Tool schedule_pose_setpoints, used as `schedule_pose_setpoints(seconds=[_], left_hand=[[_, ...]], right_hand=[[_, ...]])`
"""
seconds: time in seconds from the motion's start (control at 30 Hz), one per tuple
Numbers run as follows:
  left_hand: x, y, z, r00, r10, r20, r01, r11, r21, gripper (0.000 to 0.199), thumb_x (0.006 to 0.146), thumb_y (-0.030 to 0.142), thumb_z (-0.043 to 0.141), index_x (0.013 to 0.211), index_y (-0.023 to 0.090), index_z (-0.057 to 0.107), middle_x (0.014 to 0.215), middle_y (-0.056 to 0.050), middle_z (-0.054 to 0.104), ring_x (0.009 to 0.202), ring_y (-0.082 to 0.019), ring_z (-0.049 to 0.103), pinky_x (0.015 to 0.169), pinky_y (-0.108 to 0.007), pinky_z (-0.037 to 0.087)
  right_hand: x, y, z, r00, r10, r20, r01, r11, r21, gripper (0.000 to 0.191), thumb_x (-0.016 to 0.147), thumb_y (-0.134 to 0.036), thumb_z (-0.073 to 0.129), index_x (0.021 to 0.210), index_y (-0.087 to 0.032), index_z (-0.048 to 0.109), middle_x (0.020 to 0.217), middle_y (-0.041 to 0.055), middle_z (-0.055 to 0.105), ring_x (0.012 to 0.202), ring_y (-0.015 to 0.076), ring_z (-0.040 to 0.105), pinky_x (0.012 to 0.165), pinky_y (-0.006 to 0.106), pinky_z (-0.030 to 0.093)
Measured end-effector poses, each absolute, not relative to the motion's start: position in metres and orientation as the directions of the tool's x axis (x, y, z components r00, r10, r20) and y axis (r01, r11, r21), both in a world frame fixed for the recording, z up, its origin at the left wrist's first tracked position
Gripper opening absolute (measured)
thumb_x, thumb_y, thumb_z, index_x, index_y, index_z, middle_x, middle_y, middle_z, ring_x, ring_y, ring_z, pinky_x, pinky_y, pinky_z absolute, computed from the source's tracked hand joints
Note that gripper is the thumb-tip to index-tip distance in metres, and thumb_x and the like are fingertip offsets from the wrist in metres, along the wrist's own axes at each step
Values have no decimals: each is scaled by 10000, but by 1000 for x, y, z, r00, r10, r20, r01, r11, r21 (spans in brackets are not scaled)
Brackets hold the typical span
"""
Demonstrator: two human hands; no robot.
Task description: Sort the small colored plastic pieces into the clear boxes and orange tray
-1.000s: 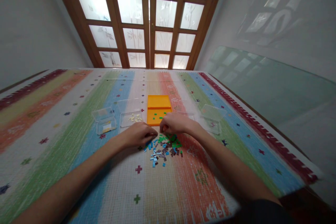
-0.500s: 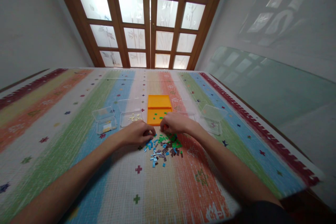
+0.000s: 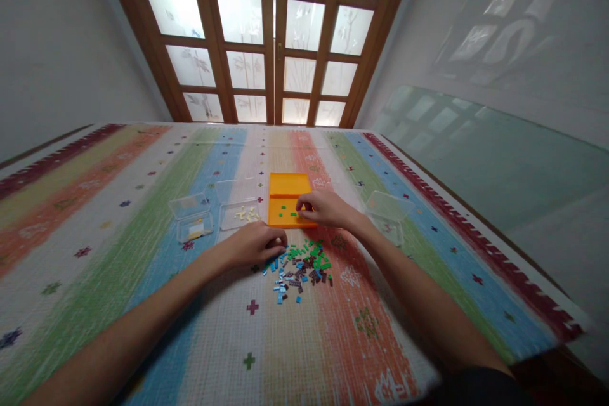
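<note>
My right hand point(image 3: 323, 207) is over the right part of the open yellow box point(image 3: 289, 184), its fingers pinched on something too small to make out. A few green bricks point(image 3: 283, 207) lie inside that box. My left hand point(image 3: 259, 244) rests at the upper left edge of a pile of small bricks point(image 3: 297, 276), fingers curled together by the blue ones; whatever they hold is hidden. Green bricks lie at the top of the pile, brown and blue ones lower down.
Left of the yellow box stand an open clear case point(image 3: 194, 228) and another clear case with cream pieces point(image 3: 246, 214). A further clear case point(image 3: 387, 228) is on the right. A striped cloth point(image 3: 223, 336) covers the table.
My right hand has moved up from the pile's top edge to over the yellow box. My left hand has shifted very slightly right and down.
</note>
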State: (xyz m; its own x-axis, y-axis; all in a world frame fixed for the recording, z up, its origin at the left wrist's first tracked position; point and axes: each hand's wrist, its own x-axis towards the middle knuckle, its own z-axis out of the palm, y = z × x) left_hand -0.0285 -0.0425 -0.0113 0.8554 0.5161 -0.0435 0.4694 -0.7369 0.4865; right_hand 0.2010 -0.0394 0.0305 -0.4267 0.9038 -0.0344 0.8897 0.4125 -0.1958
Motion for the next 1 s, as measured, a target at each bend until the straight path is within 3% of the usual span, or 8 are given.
schedule_pose_setpoints(seconds=[0.27, 0.57, 0.73, 1.0], left_hand=[[-31, -40, -16, 847, 530, 44, 456, -766, 453, 162, 934, 306, 583, 883, 201, 696, 585, 21, 636, 545, -135, 563, 576, -245, 372], [-33, -37, -15, 884, 467, 29, 389, -769, 508, 185, 919, 244, 570, 928, 200, 750, 664, -10, 731, 583, -131, 635, 603, -230, 417], [-35, -35, -14, 889, 457, 32, 388, -788, 479, 202, 906, 217, 563, 922, 202, 764, 714, -24, 760, 594, -131, 642, 627, -237, 427], [-35, -34, -13, 903, 429, 38, 376, -827, 417, 256, 914, 208, 528, 914, 202, 785, 767, -55, 786, 646, -146, 667, 642, -245, 429]], right_hand=[[198, -35, 13, -333, 942, -45, 936, 324, -135, 233, 917, -172, 639, 1088, -186, 796, 951, 87, 792, 874, 191, 686, 722, 259, 412], [194, -33, 3, -276, 960, -43, 951, 267, -156, 297, 914, -154, 601, 1119, -198, 811, 1085, 110, 799, 949, 214, 716, 779, 267, 459], [203, -33, 16, -299, 954, -6, 937, 292, -191, 300, 920, -168, 622, 1169, -163, 791, 952, 103, 799, 823, 179, 686, 730, 254, 429], [210, -40, 37, -447, 894, -37, 873, 427, -237, 222, 864, -124, 661, 1018, -173, 813, 779, 35, 741, 639, 111, 556, 620, 239, 332]])
